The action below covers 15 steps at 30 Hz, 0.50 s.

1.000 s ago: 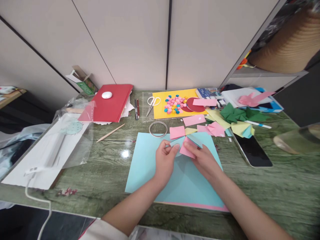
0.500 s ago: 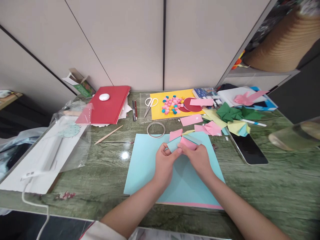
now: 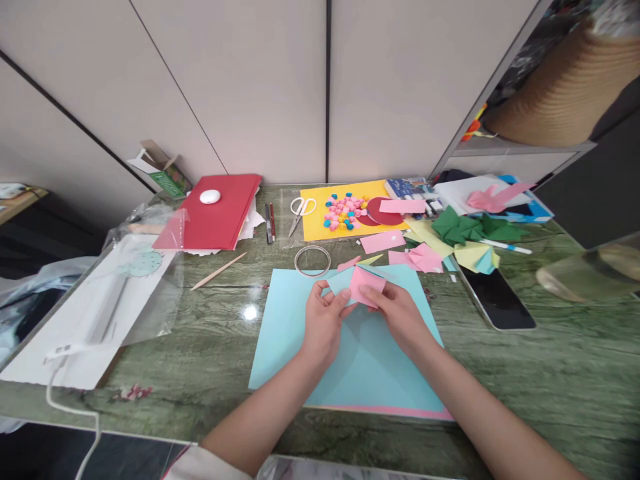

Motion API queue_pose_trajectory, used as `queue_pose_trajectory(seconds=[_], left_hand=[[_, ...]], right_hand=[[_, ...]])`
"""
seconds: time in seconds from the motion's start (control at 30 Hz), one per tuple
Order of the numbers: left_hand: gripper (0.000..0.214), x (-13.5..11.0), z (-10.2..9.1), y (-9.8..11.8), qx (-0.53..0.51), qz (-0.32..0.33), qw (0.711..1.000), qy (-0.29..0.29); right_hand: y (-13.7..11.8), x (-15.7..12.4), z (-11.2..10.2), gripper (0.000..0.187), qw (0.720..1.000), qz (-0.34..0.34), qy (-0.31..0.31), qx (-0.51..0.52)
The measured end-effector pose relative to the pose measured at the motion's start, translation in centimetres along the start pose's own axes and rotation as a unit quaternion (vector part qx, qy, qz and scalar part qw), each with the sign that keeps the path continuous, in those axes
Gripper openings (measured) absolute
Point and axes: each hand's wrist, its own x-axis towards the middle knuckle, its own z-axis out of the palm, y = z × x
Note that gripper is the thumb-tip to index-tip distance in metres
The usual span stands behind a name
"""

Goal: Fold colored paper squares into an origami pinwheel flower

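Observation:
Both hands hold one folded paper piece (image 3: 367, 280) with pink, light blue and yellow flaps. My left hand (image 3: 324, 320) pinches its light blue flap at the left, thumb in front. My right hand (image 3: 397, 310) grips the pink flap from the right, its thumb lying on the pink face. The fingers behind the paper are partly hidden. Beneath the hands lies a stack of light blue paper sheets (image 3: 285, 340) with a pink edge showing at the front. Just beyond it are a silvery ring (image 3: 296, 261) and a folded pink paper piece (image 3: 424, 257).
White-handled scissors (image 3: 299, 215) and a yellow sheet (image 3: 313, 230) bearing small colourful paper pieces (image 3: 345, 212) lie at the back. Green folded paper (image 3: 457, 227) and a phone (image 3: 500, 300) are on the right. A wooden stick (image 3: 219, 271), red folder (image 3: 215, 220) and glue gun (image 3: 107, 310) are leftward.
The folded paper has turned in my hands, so a pink flap now faces me more fully. My left hand has shifted slightly left and my right thumb rests on the pink flap.

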Motion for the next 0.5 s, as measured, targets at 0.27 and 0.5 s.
queue_pose_trajectory(seconds=[0.27,0.5], left_hand=[[0.035,-0.2,0.0,-0.1,-0.065,-0.020,0.998,-0.013],[0.045,0.3,-0.1,-0.3,-0.021,-0.021,0.998,0.050]], right_hand=[[-0.2,-0.3,0.1,0.030,1.000,-0.025,0.011,-0.005],[-0.9,-0.8,0.7,0.027,0.996,-0.012,-0.033,-0.077]])
